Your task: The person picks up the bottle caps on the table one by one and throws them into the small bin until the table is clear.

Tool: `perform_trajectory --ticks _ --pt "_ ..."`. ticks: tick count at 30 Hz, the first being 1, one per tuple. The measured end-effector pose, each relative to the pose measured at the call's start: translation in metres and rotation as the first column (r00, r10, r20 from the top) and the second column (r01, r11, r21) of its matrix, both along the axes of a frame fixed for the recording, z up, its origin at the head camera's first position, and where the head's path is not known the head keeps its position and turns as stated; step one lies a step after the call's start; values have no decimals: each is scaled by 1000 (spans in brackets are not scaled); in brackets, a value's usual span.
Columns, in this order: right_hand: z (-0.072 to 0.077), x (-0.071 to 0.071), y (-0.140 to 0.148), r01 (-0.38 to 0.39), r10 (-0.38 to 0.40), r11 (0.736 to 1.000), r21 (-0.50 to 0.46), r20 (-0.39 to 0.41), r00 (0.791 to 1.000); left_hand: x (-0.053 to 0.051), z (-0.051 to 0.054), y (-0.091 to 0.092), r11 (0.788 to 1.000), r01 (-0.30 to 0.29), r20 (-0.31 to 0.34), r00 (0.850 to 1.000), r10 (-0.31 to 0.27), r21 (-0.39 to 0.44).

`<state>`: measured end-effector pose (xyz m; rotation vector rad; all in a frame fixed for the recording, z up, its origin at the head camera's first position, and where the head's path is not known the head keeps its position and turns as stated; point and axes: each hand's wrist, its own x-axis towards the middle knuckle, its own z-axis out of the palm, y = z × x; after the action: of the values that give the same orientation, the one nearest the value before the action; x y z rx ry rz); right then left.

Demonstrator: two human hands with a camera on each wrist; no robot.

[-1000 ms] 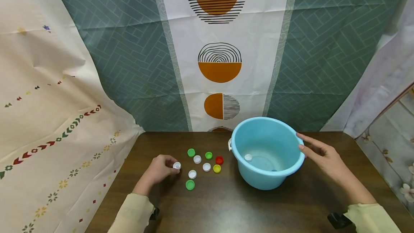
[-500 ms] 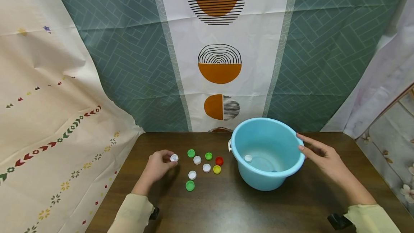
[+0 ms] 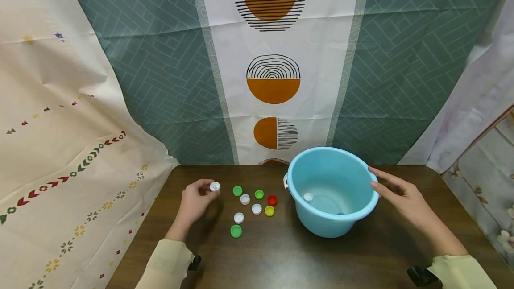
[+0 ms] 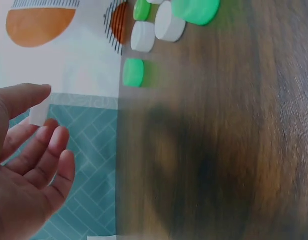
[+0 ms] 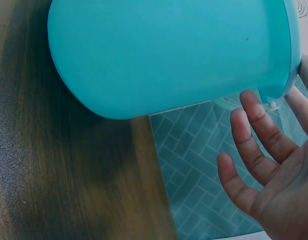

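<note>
My left hand (image 3: 195,200) pinches a white bottle cap (image 3: 214,186) between thumb and fingertips, raised off the table at the left. In the left wrist view the cap (image 4: 40,113) appears edge-on, the other fingers loosely curled below. To the right lie several loose bottle caps: green caps (image 3: 236,231), white caps (image 3: 256,209), a red cap (image 3: 272,200) and a yellow cap (image 3: 269,211). A light blue bucket (image 3: 327,224) stands at the right with a white cap (image 3: 308,197) inside. My right hand (image 3: 405,200) holds the bucket's right rim with thumb and index finger, remaining fingers spread away.
The dark wooden table (image 3: 277,262) ends at the back against a hanging patterned cloth (image 3: 160,79). A cream cloth (image 3: 80,168) drapes along the left edge. A white handle mount (image 3: 285,179) sticks out on the bucket's left side. Something small and blue lies on the bucket's floor.
The left hand has lifted the white cap and moved it slightly back and left, tilting it toward the camera. The right hand and the bucket have stayed in place.
</note>
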<state>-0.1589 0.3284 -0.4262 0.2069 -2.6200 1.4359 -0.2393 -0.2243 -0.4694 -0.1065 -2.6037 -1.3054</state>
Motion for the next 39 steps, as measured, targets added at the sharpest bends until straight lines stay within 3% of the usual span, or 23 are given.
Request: perform_trajectory --ticks 6,14,20,28,39 --pt "-1 0 0 0 0 1000 4 -4 1000 -3 3 4 991 -67 -41 997 72 118" --pt "-1 -1 1 6 -6 1000 5 -1 1000 -4 18 17 967 -84 -89 990 108 239" --pt "0 -1 1 3 -3 1000 -2 6 1000 -3 35 29 958 -63 -125 987 101 280" --pt "0 -4 2 -5 6 1000 -12 9 1000 14 71 51 946 -11 -146 987 61 323" --pt "-1 -4 2 -11 11 1000 -30 12 1000 12 84 69 934 36 -149 989 19 355"
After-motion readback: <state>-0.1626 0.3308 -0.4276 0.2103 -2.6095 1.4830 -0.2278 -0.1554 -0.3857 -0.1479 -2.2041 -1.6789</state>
